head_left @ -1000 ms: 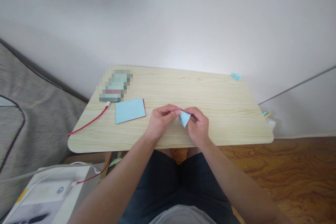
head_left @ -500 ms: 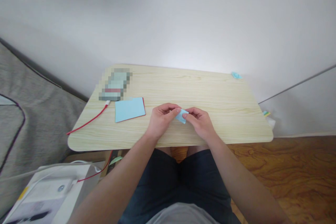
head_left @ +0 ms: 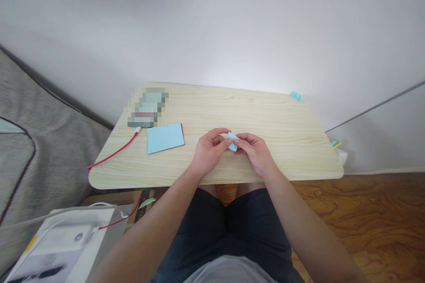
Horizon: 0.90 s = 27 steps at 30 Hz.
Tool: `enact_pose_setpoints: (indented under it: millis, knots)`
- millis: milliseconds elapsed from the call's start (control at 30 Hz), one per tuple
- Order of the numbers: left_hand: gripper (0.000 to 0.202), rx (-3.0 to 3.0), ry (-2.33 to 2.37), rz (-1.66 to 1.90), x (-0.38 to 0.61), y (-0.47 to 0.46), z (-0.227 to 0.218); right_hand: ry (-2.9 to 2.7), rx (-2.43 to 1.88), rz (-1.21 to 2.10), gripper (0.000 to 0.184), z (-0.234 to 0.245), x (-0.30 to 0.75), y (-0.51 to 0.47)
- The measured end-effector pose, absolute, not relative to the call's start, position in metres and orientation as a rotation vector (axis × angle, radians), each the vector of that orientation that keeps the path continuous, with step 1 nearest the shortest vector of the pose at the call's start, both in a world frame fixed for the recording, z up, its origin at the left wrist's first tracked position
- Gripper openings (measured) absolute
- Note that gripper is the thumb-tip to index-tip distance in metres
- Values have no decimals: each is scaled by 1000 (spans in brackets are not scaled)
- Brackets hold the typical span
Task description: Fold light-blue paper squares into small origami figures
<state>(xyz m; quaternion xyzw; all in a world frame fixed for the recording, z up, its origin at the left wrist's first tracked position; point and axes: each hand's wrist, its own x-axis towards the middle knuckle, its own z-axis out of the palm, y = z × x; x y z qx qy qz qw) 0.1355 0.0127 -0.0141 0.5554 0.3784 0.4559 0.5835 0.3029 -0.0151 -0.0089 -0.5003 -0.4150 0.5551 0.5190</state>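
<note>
A small folded piece of light blue paper (head_left: 233, 137) is between my two hands, above the front middle of the table. My left hand (head_left: 211, 149) pinches its left side between thumb and fingers. On the other side, my right hand (head_left: 254, 150) grips it with the thumb on top. The fingertips partly cover the paper, so its exact fold is hard to see. To the left of my hands lies a flat stack of light blue paper sheets (head_left: 165, 138) with a red edge showing at its right and bottom.
A blurred-out phone (head_left: 147, 108) with a red cable (head_left: 113, 153) lies at the table's back left. A small folded blue paper piece (head_left: 297, 96) sits at the back right corner. The wooden table (head_left: 299, 141) meets a white wall. A white box (head_left: 66, 239) stands at lower left.
The blue paper between my hands has turned and looks more compact. My hands have drawn slightly closer together, the left one moving a little right. The view has shifted slightly.
</note>
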Motion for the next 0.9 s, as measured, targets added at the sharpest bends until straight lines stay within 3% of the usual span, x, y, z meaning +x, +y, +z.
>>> enact_pose_setpoints:
  millis: [167,367,600,900]
  knots:
    - [46,1287,864,1062,135,11,-14,-1016,-1213,1329,36,-12,304,-14]
    - [43,1341,884,1075,135,11,-14,-1026,-1145,1363,30,-14,306,-15]
    - [23,1351,892,1106,136,11,-22,-1079,-1085,1329,26,-14,310,-19]
    - [21,1323,896,1142,134,12,-23,-1114,-1132,1227,24,-17,309,-24]
